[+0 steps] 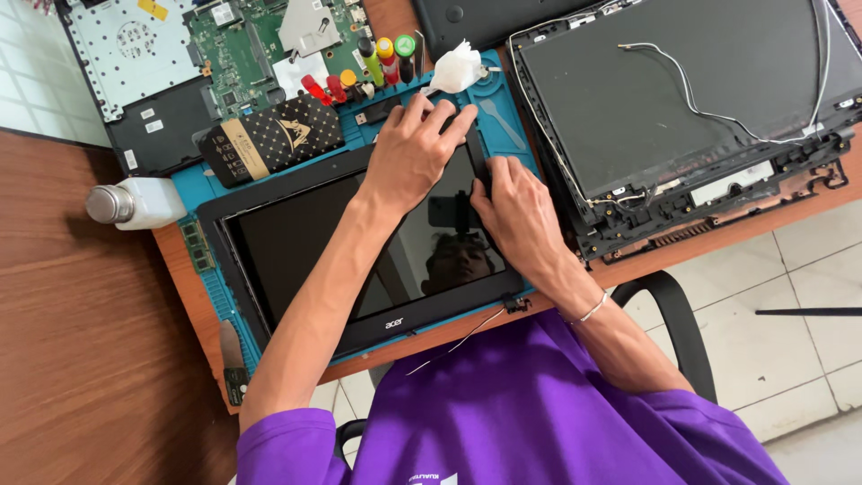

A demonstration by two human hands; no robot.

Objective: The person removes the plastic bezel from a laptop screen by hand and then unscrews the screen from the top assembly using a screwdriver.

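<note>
**Both hands at the screen's far corner**

The left hand point(415, 148) lies flat, fingers spread, on the top corner of the laptop screen panel point(296, 247). The right hand point(519, 214) presses the adjoining side bezel, fingers together, thumb near the left. The panel's long axis runs leftward from both hands, across the blue mat point(507, 121) on the counter point(180, 260).

Both hands on a laptop screen panel point(305, 242) lying on the blue repair mat point(193, 193). Left hand point(413, 153) presses its far edge, right hand point(521, 216) grips the right bezel. Bare lid shell point(682, 99) sits right.
</note>
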